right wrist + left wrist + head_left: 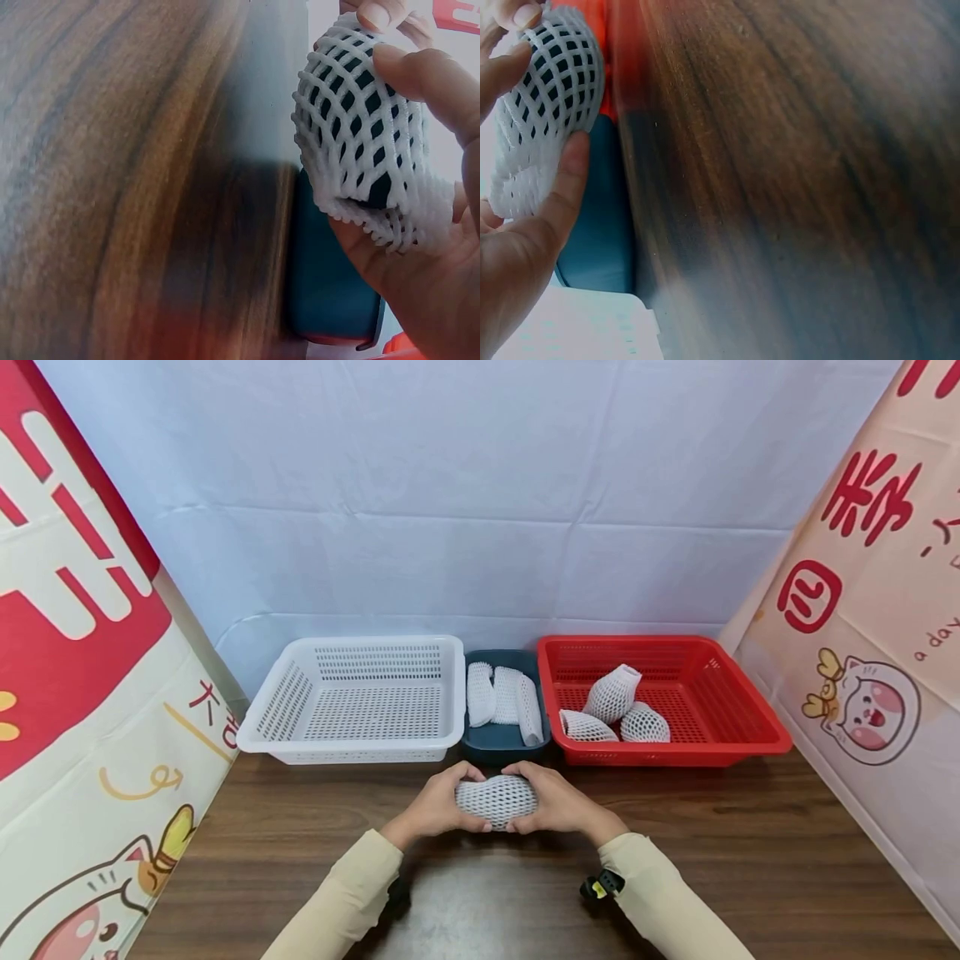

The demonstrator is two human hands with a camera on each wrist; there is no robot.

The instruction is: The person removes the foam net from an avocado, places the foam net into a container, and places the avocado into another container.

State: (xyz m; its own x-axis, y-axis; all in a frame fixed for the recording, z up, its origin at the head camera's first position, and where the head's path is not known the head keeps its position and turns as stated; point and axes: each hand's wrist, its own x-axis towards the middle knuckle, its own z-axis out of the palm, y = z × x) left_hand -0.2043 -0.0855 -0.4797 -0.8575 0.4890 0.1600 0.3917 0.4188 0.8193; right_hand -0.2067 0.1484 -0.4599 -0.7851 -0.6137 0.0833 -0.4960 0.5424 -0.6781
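Both hands hold a white foam fruit net with a dark, rounded thing inside, low over the table in front of the bins. My left hand grips its left end, thumb on the near side and fingers round the far side. From the other end, my right hand grips it the same way. In the left wrist view dark patches show through the mesh of the net. The right wrist view shows an opening at the end of the net, by the right palm. What the dark thing is, I cannot tell.
Behind the hands stands a small dark teal bin with several flat foam nets. To its left is a white basket. On its right, a red basket holds 3 netted things. A wooden table lies under everything.
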